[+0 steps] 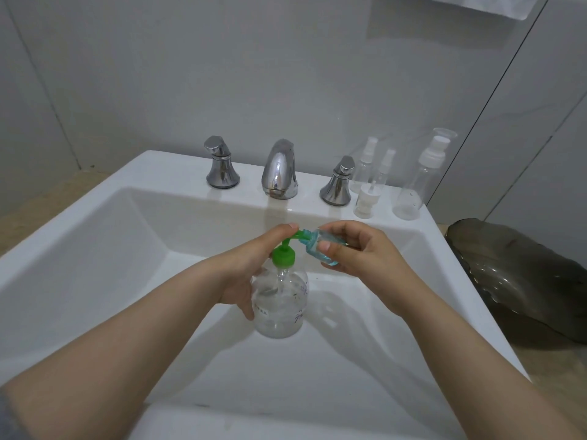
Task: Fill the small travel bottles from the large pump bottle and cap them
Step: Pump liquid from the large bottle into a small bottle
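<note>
A large clear pump bottle (281,304) with a green pump head (283,255) stands in the white sink basin (127,265). My left hand (254,265) wraps around its body, with a finger on top of the pump nozzle. My right hand (355,249) holds a small clear travel bottle (322,249) tilted sideways, its open neck against the green spout. The small bottle holds some blue-tinted liquid.
On the sink's back ledge stand two chrome handles (221,166) (338,182) and a chrome spout (279,169). Right of them are several empty clear travel bottles: two spray bottles (365,166), a loose white pump cap (365,201), and a taller pump bottle (416,185). A dark glass dish (524,281) lies on the counter at right.
</note>
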`<act>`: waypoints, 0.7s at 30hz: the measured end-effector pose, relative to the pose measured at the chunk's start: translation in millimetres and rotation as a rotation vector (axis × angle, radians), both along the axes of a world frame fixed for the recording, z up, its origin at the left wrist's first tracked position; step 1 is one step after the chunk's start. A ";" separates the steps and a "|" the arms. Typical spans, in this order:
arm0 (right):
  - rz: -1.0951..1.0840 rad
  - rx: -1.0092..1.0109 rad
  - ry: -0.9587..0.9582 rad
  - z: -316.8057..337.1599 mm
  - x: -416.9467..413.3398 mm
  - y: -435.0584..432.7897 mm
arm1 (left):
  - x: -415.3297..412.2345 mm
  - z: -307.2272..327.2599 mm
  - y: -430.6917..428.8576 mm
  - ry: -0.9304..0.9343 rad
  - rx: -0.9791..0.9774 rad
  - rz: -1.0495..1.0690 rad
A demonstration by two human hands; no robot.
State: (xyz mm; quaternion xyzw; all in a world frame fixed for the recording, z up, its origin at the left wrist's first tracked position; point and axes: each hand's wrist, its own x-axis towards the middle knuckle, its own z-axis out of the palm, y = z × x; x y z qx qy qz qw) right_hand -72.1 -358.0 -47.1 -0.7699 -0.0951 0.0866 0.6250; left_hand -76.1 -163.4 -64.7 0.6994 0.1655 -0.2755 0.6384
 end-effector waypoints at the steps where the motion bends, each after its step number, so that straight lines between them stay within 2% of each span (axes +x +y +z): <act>1: 0.000 -0.001 0.001 -0.3 0.1 0.1 | 0.3 0.1 0.5 -0.004 -0.005 0.007; 8: 0.007 -0.037 0.028 -3.1 -0.1 1.3 | 0.9 -0.4 5.8 -0.039 -0.023 -0.013; 21: 0.004 -0.022 0.018 -1.1 -0.5 -0.1 | 0.5 -1.7 2.7 0.005 0.018 -0.015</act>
